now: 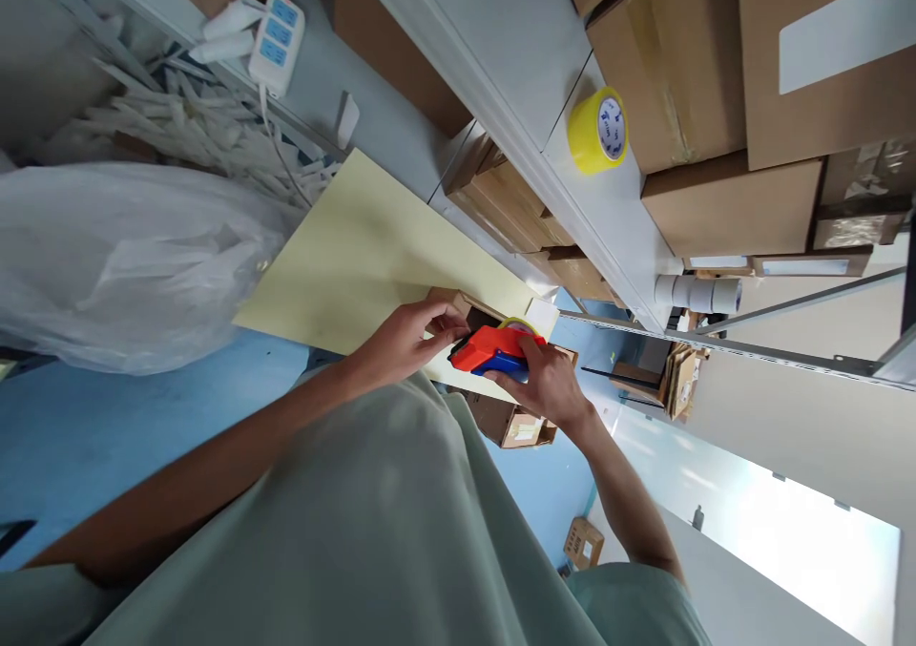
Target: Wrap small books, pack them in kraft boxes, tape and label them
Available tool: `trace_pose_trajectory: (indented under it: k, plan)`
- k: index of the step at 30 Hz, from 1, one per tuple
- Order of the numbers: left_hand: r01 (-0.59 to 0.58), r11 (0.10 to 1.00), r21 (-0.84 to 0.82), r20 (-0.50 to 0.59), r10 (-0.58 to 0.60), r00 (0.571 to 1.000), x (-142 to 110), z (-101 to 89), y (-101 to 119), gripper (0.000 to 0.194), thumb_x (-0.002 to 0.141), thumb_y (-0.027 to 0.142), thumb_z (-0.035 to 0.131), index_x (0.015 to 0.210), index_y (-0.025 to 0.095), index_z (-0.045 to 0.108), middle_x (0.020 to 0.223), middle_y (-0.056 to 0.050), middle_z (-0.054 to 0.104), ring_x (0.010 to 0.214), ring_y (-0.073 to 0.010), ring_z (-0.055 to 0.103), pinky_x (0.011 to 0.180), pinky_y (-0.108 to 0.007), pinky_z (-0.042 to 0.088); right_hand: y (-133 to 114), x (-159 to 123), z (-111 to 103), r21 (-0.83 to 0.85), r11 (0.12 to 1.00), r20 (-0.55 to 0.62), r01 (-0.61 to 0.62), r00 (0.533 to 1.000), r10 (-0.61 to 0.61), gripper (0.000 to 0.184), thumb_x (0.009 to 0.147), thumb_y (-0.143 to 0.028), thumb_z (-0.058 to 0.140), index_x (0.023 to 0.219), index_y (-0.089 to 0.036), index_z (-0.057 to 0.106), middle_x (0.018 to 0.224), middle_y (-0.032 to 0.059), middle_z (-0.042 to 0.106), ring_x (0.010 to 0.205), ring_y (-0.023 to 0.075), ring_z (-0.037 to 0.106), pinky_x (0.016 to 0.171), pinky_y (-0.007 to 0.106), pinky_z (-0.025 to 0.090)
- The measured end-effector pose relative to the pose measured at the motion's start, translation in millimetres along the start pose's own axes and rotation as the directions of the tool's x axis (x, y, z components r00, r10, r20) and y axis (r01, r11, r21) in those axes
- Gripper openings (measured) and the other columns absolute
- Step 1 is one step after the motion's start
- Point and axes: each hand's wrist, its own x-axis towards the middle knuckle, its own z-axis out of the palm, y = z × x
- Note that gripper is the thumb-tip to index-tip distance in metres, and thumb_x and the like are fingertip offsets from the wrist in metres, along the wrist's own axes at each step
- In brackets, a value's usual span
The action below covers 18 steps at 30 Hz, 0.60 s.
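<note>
right hand (548, 379) was wrapped round the handle of the red-and-blue tape dispenser (493, 343), fingers closed on it, black nose pointing left toward my other hand. right forearm came up from lower right, elbow bent, sleeve pushed out wide of my body. left forearm ran long from lower left, close along my shirt (386, 522), wrist bent a little over. left hand (415, 336) had thumb and fingers drawn narrow, tips right by the dispenser's nose; couldn't tell whether they pinched tape or just touched the nose. dispenser sat over a small cardboard box (450, 296) lying on the pale yellow work surface (372, 236), box mostly hidden under it and both hands. edges: near edge of the surface ran right by my shirt, so little room on my side. far edge lay along the grey bench (401, 145), with the grey shelf (493, 73) slanting past beyond and bounding the right side. most room was left of the box, where the surface widened out to its corner; the white plastic bag (135, 264) bulged just beside that end. yellow tape roll (597, 131) stood on the shelf, well apart from both hands, in front of stacked cartons (673, 73).
</note>
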Motion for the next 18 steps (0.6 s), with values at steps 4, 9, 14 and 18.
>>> trace_pose_trajectory:
  k: [4,9,14,18]
  plan:
    - [0.191,0.979,-0.071,0.044,-0.188,0.981,-1.7,5.9,-28.9,0.045,0.092,0.066,0.067,0.092,0.022,0.076,0.091,-0.005,0.080,0.085,-0.0231,0.075,0.078,-0.033,0.061,-7.0,10.9,-6.3,0.044,0.991,0.247,-0.130,0.962,0.115,0.059,0.097,-0.082,0.064,0.116,-0.027,0.073,0.078,0.0048,0.077,0.069,0.0283,0.075,0.060,0.033,0.048]
    - [0.323,0.940,-0.112,-0.122,-0.336,0.934,-4.5,-20.5,-84.7,0.050,0.083,0.069,0.073,0.093,0.020,0.079,0.086,-0.005,0.078,0.077,-0.0217,0.071,0.073,-0.031,0.059,13.1,13.0,-31.4,0.120,0.959,0.449,-0.257,0.876,0.179,0.055,0.098,-0.080,0.064,0.087,-0.027,0.071,0.075,0.0037,0.076,0.065,0.0233,0.070,0.059,0.032,0.042]
    - [0.367,0.919,-0.147,-0.245,-0.393,0.886,6.1,-50.3,-138.5,0.046,0.076,0.064,0.081,0.091,0.020,0.081,0.081,-0.005,0.077,0.075,-0.0205,0.069,0.071,-0.030,0.057,33.2,13.5,-60.5,0.145,0.908,0.550,-0.394,0.795,0.257,0.058,0.095,-0.082,0.063,0.081,-0.026,0.069,0.071,0.0042,0.075,0.061,0.0230,0.069,0.056,0.032,0.041]
    - [0.380,0.888,-0.260,-0.200,-0.435,0.878,22.6,-32.4,-161.4,0.049,0.071,0.064,0.084,0.089,0.019,0.080,0.082,-0.006,0.077,0.071,-0.0187,0.067,0.069,-0.031,0.057,30.2,22.5,-70.6,0.145,0.886,0.549,-0.441,0.780,0.299,0.061,0.094,-0.084,0.063,0.076,-0.026,0.066,0.064,0.0033,0.072,0.057,0.0222,0.066,0.054,0.032,0.039]
